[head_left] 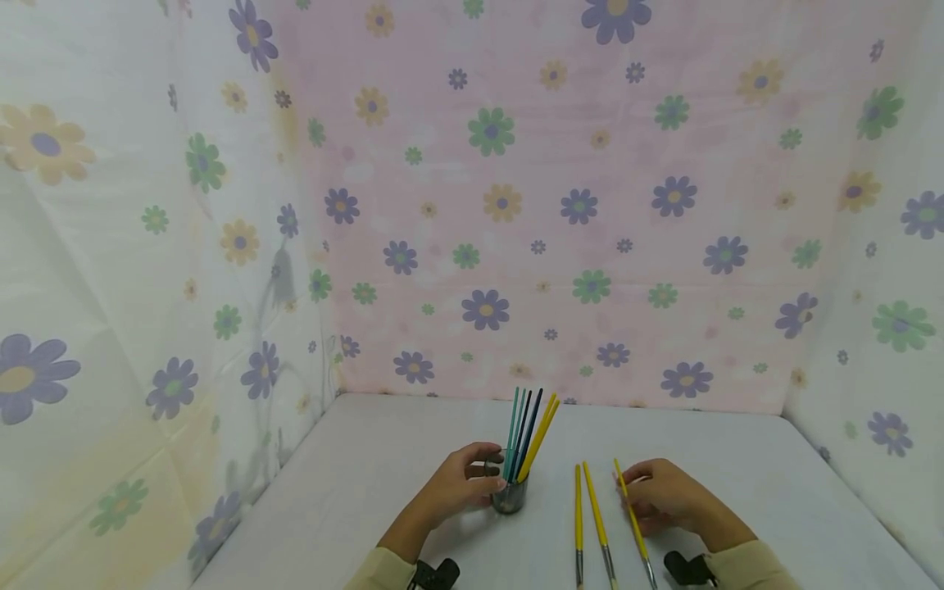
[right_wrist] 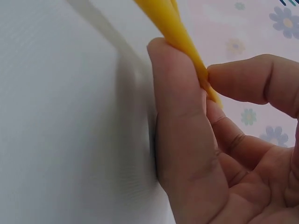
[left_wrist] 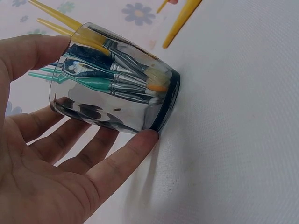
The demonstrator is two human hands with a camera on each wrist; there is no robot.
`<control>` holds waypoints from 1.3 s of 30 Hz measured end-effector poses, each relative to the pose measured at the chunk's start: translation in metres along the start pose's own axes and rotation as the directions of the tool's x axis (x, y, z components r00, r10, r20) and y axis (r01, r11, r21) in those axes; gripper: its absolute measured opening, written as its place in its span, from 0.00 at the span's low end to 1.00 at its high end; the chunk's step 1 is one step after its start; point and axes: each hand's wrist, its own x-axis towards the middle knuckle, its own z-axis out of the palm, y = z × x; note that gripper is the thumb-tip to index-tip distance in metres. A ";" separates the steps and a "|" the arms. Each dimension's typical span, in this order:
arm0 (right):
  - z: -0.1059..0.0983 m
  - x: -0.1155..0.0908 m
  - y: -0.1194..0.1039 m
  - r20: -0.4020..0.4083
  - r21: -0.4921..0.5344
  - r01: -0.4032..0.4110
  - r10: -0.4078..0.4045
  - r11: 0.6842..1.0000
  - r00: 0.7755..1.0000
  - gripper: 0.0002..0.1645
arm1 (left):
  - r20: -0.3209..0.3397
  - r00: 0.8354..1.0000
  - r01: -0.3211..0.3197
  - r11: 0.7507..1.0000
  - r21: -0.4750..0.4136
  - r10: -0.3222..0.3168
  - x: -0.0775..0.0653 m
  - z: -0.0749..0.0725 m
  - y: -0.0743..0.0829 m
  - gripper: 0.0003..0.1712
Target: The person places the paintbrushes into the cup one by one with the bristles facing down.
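My left hand [head_left: 459, 485] holds a clear glass tumbler [head_left: 509, 498] from its left side, thumb near the rim and fingers round the wall. Several paintbrushes with teal, dark blue and yellow handles [head_left: 538, 438] lean in it; in the left wrist view their bristles [left_wrist: 156, 80] show through the glass, near its dark base. With thumb and forefinger, my right hand [head_left: 669, 497] pinches a yellow paintbrush [head_left: 633, 514] near the handle's end. Its metal ferrule points toward me. The right wrist view shows only the yellow handle [right_wrist: 170, 28] between the fingertips.
Two more yellow paintbrushes, one [head_left: 578, 510] on the left and another [head_left: 596, 512] beside it, lie on the white-covered table [head_left: 398, 434] between the hands. Flower-patterned cloth [head_left: 531, 180] encloses the table at the back and both sides.
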 end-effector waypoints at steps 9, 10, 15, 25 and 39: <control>-0.004 -0.004 -0.012 0.030 0.066 0.086 -0.089 0.994 0.996 0.27 | -0.001 1.000 0.008 1.000 -0.007 -0.008 0.000 -0.001 -0.001 0.30; -0.004 -0.005 -0.014 0.039 0.077 0.098 -0.101 0.992 0.994 0.27 | 0.000 1.000 0.007 1.000 -0.008 -0.007 0.000 -0.001 -0.001 0.30; -0.007 -0.010 -0.025 0.066 0.112 0.152 -0.160 0.982 0.985 0.28 | 0.001 1.000 0.007 1.000 -0.011 -0.007 0.000 -0.001 -0.001 0.30; -0.010 -0.018 -0.048 0.051 0.163 0.266 -0.277 0.950 0.960 0.25 | 0.001 1.000 0.010 1.000 -0.014 -0.010 -0.001 0.000 0.000 0.30; -0.007 -0.032 -0.075 -0.089 0.217 0.386 -0.375 0.897 0.923 0.28 | 0.004 1.000 0.003 0.999 -0.032 -0.003 -0.002 -0.001 0.002 0.31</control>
